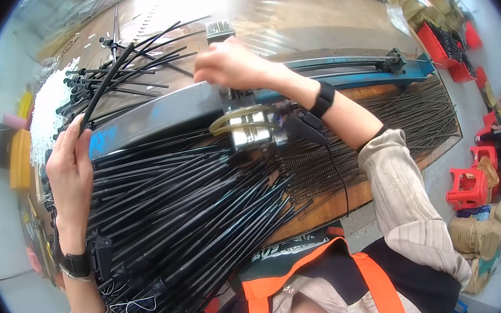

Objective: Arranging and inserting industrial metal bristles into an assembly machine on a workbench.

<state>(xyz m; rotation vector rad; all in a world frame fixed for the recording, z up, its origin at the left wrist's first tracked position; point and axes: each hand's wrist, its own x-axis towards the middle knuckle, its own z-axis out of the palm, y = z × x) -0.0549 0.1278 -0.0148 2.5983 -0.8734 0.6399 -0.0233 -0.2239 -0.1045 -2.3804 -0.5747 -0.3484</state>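
Note:
My left hand (73, 166) is closed around the lower end of a thin black rod (105, 85), which slants up and to the right over the metal beam. My right hand (230, 66) is above the middle of the beam, just below a clear-topped block (219, 30). Its fingers are curled together, and whatever they may hold is hidden. Below that wrist is a shiny metal fixture (251, 133) with a yellowish hose (223, 124) looped beside it. A thick bundle of long black rods (170, 204) fans out between my forearms.
The grey and blue beam (161, 116) crosses the bench. Several black rods (132, 74) lie beyond it, beside a heap of small white pieces (51, 116). Thin dark spring-like lengths (381, 124) cover the right side. Red stools (468, 185) and red bins (434, 45) stand farther right.

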